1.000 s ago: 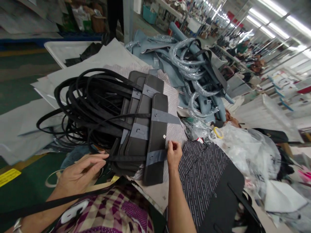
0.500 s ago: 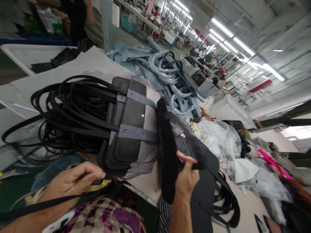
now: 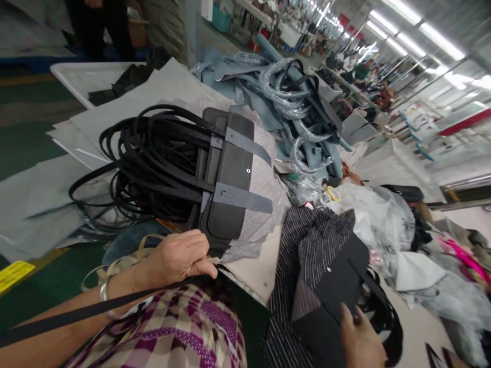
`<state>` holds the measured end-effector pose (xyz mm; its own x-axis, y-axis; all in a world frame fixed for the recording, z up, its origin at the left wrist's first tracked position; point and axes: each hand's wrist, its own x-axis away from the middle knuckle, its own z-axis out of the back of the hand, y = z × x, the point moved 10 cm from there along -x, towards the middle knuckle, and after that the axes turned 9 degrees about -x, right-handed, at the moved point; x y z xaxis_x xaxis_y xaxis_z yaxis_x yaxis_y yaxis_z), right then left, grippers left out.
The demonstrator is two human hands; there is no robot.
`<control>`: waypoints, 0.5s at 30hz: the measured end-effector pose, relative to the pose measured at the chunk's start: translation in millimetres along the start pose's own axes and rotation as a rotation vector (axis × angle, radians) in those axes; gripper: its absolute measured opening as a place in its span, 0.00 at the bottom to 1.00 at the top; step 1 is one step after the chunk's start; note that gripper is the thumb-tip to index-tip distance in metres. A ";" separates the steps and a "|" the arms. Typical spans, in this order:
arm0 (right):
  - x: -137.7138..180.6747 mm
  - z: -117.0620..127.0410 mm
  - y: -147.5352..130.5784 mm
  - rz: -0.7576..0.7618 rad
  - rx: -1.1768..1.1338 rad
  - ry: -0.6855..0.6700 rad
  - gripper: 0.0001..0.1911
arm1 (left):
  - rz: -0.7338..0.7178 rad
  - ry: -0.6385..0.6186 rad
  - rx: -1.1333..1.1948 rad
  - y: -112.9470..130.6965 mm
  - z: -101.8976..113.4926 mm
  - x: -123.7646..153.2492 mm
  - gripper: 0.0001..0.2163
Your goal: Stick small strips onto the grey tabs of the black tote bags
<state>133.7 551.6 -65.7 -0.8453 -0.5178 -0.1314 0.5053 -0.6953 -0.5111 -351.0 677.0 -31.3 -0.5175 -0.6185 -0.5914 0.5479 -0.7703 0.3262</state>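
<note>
My left hand [image 3: 180, 258] is closed on a thin black strap [image 3: 92, 309] at the near end of a stack of dark grey bag panels [image 3: 227, 174]. Those panels carry grey tape strips and long black handle loops [image 3: 153, 158] that spill to the left. My right hand [image 3: 360, 342] is low at the bottom right, its fingers laid on a black bag panel [image 3: 330, 296] on top of striped lining fabric [image 3: 303, 230]. The fingers look stretched over the panel; whether they grip it is unclear.
Blue-grey bag parts with plastic-wrapped handles [image 3: 291, 97] are piled behind the stack. Crumpled clear plastic bags [image 3: 368, 214] lie to the right. Grey sheets [image 3: 126, 102] and a white tray [image 3: 76, 76] sit at the left. A person [image 3: 103, 25] stands at the top left.
My right hand lifted the top dark panel off the stack, carried it right and brought it down onto the striped fabric. My left hand moved in and closed on the strap.
</note>
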 end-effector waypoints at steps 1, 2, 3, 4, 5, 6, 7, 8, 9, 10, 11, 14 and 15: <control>22.4 -26.2 -24.0 0.049 -0.094 -0.129 0.16 | -0.029 -0.009 -0.037 4.1 -1.3 -0.4 0.24; 50.1 -51.0 -59.8 0.154 -0.292 -0.271 0.20 | -0.054 -0.013 -0.070 8.1 -1.7 -1.3 0.25; 83.8 -73.6 -102.2 0.285 -0.463 -0.449 0.21 | -0.071 -0.026 -0.094 11.7 -2.6 -2.7 0.25; 120.3 -87.3 -146.9 0.455 -0.577 -0.596 0.17 | -0.083 -0.049 -0.110 14.7 -4.2 -4.3 0.26; 156.4 -91.8 -188.5 0.646 -0.648 -0.695 0.13 | -0.092 -0.069 -0.119 17.2 -5.0 -6.0 0.26; 186.7 -89.3 -222.2 0.817 -0.705 -0.734 0.12 | -0.096 -0.086 -0.124 18.9 -5.3 -7.5 0.26; 212.2 -85.9 -247.9 0.961 -0.732 -0.767 0.12 | -0.098 -0.099 -0.126 20.0 -5.2 -8.6 0.27; 231.2 -81.7 -266.2 1.079 -0.740 -0.779 0.12 | -0.101 -0.115 -0.124 20.7 -5.4 -9.1 0.27; 243.7 -78.8 -277.8 1.160 -0.736 -0.784 0.12 | -0.103 -0.122 -0.121 20.9 -5.1 -9.0 0.27; 251.2 -77.9 -284.2 1.213 -0.722 -0.792 0.11 | -0.099 -0.124 -0.119 20.0 -4.7 -8.3 0.28; 254.8 -78.6 -287.1 1.246 -0.705 -0.799 0.09 | -0.090 -0.130 -0.113 18.1 -5.2 -6.9 0.27; 256.2 -84.7 -286.9 1.291 -0.667 -0.797 0.07 | -0.011 -0.167 -0.054 5.8 -10.7 0.4 0.25; 256.1 -87.4 -286.8 1.293 -0.662 -0.787 0.06 | 0.024 -0.180 -0.019 0.8 -13.1 3.0 0.24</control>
<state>-242.8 662.0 -27.0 0.4438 -0.8013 -0.4011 0.4291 0.5831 -0.6899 -343.5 676.6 -42.5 -0.6126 -0.6559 -0.4410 0.5728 -0.7529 0.3241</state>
